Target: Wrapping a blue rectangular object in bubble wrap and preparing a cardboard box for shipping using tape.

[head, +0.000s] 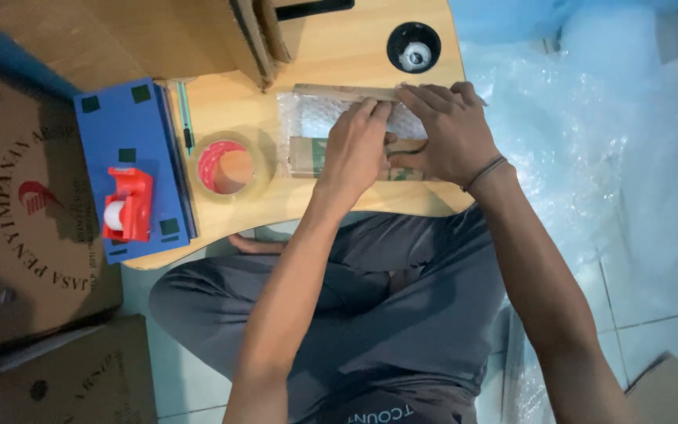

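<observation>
Left hand point(357, 149): palm down, fingers extended and flat, pressing on the top of the parcel; it grips nothing.
Right hand point(445, 133): palm down, fingers spread toward the left, fingertips on the far edge of the parcel; flat contact, no closed grip. A thin band sits on its wrist.
Hand relation: the two hands lie side by side and touch, left hand nearer the scene's left.
Parcel point(308, 157): a small flat cardboard item with green print, lying on the table's right part, partly hidden under both hands.
Bubble wrap sheet point(308, 114): clear, under and around the parcel, its far part folded up toward the fingertips.
Cardboard strip point(339, 92): narrow, lying along the far edge of the bubble wrap, touching the right fingertips.
Table point(339, 55): low, light wood, curved near edge, above the person's crossed legs in grey trousers.
Tape roll point(229, 167): clear tape on a red core, lying flat just left of the parcel.
Cutter point(185, 118): slim green tool, far left of the tape roll.
Blue board point(131, 141): at the table's left end, with dark square patches.
Tape dispenser point(129, 204): red, resting on the blue board's near half.
Cable hole point(413, 47): round, black-rimmed, far right of the table.
Cardboard boxes point(25, 196): on the floor at the left.
Bubble wrap pile point(590, 118): large, on the floor at the right.
</observation>
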